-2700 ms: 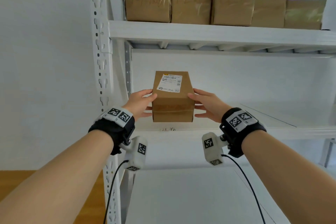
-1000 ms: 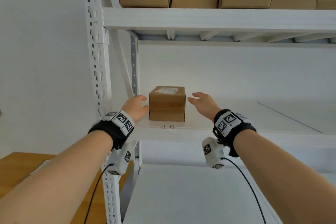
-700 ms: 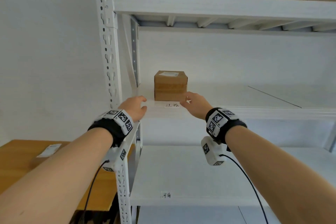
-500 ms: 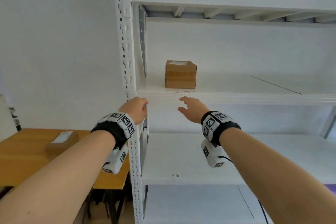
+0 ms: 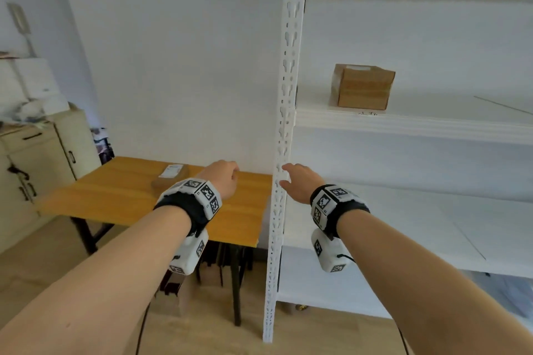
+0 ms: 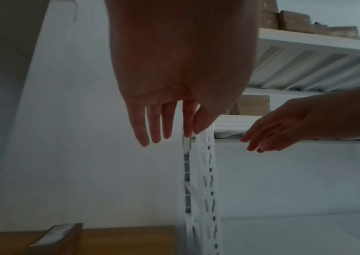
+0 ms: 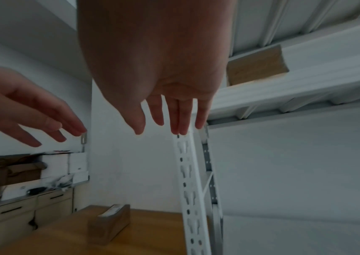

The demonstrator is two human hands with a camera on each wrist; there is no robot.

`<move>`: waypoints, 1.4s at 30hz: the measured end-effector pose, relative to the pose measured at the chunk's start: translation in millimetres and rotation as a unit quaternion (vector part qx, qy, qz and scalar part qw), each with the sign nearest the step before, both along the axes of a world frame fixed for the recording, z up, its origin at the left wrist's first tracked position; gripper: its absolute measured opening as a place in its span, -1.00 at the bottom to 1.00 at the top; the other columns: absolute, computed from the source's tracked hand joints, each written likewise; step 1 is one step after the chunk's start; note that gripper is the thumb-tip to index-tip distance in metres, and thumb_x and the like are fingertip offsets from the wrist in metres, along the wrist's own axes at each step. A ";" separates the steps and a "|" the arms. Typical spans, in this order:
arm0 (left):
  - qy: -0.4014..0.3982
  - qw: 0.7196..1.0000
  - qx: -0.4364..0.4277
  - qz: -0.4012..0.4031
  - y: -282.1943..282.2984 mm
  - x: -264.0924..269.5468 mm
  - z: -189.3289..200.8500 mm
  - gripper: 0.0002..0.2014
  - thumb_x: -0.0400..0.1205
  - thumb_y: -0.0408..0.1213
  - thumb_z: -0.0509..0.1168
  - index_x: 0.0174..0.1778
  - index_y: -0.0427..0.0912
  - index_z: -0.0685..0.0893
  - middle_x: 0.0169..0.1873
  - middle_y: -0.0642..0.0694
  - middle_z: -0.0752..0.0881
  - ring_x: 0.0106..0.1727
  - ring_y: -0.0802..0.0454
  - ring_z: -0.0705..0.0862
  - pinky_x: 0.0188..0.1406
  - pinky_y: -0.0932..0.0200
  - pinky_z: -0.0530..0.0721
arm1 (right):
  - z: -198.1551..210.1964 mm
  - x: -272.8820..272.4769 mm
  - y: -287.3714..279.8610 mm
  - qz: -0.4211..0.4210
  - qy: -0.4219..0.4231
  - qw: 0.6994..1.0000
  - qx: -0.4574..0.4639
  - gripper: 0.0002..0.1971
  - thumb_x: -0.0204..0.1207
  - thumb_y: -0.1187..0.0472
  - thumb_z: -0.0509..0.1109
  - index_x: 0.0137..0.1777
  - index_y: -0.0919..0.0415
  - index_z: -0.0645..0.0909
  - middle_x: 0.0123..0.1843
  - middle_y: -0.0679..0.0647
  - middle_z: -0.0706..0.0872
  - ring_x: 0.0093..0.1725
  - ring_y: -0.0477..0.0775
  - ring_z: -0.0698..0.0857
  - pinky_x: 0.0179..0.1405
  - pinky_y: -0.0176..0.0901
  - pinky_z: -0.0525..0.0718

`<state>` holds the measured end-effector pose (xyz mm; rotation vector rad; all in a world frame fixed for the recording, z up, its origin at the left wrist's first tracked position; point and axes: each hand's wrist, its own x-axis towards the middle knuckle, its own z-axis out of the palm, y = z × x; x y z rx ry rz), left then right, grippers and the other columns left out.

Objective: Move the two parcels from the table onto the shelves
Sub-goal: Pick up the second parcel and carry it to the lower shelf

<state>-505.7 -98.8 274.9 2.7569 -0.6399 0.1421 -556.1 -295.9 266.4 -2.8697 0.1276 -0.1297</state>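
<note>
At the centre of the head view, both hands are seen raised in mid-air, apart and holding nothing. The left hand (image 5: 222,179) is shown over the wooden bench (image 5: 121,196), its fingers (image 6: 152,124) straight and relaxed in the left wrist view. The right hand (image 5: 300,181) is seen just right of the white upright post (image 5: 284,153) of the shelving, its fingers (image 7: 179,117) likewise extended and loose. One brown parcel (image 5: 363,86) is seen at the upper right of the frame, resting on the white shelf (image 5: 418,127) near its front edge. A second parcel (image 5: 170,177), flatter and bearing a white label, is seen lying on the bench at centre left, partly hidden behind the left wrist. A beige cabinet (image 5: 37,164) is visible at the left edge.
</note>
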 end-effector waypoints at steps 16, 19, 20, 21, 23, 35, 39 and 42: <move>0.061 0.979 0.188 0.058 95.5 122.6 -95.6 -0.65 0.68 -0.33 0.09 0.40 -0.12 0.49 0.29 -0.15 0.58 0.26 -0.15 0.59 0.15 -0.07 0.67 | -97.4 163.1 103.3 0.108 0.096 0.989 0.007 -0.49 0.69 0.03 0.12 0.60 0.17 0.29 0.58 0.18 0.44 0.46 0.23 0.53 0.33 0.08 0.61; 0.069 0.980 0.170 0.079 104.9 154.1 -106.3 -0.66 0.69 -0.31 0.09 0.39 -0.13 0.51 0.29 -0.16 0.60 0.25 -0.14 0.61 0.16 -0.08 0.68 | -112.3 199.7 115.5 0.117 0.110 0.987 0.020 -0.49 0.68 0.03 0.12 0.61 0.15 0.29 0.59 0.18 0.43 0.46 0.23 0.54 0.34 0.10 0.61; 0.069 0.981 0.161 0.083 107.8 163.6 -109.6 -0.65 0.69 -0.30 0.09 0.40 -0.13 0.51 0.30 -0.15 0.60 0.26 -0.14 0.61 0.17 -0.08 0.68 | -116.1 210.9 119.2 0.118 0.111 0.987 0.024 -0.49 0.68 0.04 0.12 0.61 0.15 0.29 0.60 0.17 0.41 0.48 0.23 0.52 0.36 0.10 0.59; 0.070 0.982 0.153 0.087 111.1 173.1 -112.5 -0.65 0.69 -0.30 0.09 0.40 -0.12 0.50 0.31 -0.15 0.60 0.27 -0.13 0.61 0.17 -0.07 0.68 | -119.7 222.6 123.3 0.119 0.110 0.986 0.025 -0.49 0.69 0.06 0.12 0.61 0.15 0.28 0.61 0.17 0.40 0.49 0.23 0.50 0.37 0.09 0.58; 0.076 0.983 0.142 0.091 119.3 190.0 -117.7 -0.63 0.69 -0.30 0.09 0.43 -0.10 0.49 0.33 -0.13 0.60 0.29 -0.12 0.60 0.18 -0.05 0.67 | -126.6 242.7 131.9 0.124 0.111 0.986 0.029 -0.49 0.69 0.08 0.11 0.62 0.15 0.26 0.62 0.16 0.38 0.51 0.24 0.48 0.38 0.08 0.57; 0.135 0.975 0.137 0.113 196.0 316.3 -158.2 -0.69 0.69 -0.31 0.10 0.33 -0.14 0.56 0.28 -0.11 0.63 0.18 -0.11 0.66 0.10 -0.02 0.69 | -170.7 362.8 202.8 0.128 0.152 0.979 0.043 -0.48 0.71 0.08 0.09 0.64 0.16 0.22 0.67 0.14 0.30 0.61 0.19 0.35 0.51 0.10 0.45; 0.162 0.975 0.115 0.100 228.1 368.1 -174.9 -0.69 0.68 -0.30 0.10 0.31 -0.15 0.56 0.25 -0.12 0.64 0.15 -0.12 0.68 0.10 -0.04 0.70 | -182.5 407.5 234.5 0.103 0.171 0.978 0.061 -0.51 0.71 0.10 0.10 0.61 0.20 0.27 0.65 0.16 0.32 0.60 0.20 0.37 0.51 0.09 0.45; 0.186 0.974 0.092 0.087 249.6 405.9 -183.2 -0.64 0.71 -0.29 0.07 0.43 -0.14 0.49 0.26 -0.14 0.65 0.09 -0.10 0.68 0.04 -0.01 0.71 | -190.7 437.1 257.3 0.080 0.186 0.975 0.088 -0.53 0.70 0.11 0.12 0.59 0.18 0.30 0.61 0.19 0.38 0.54 0.23 0.44 0.45 0.10 0.51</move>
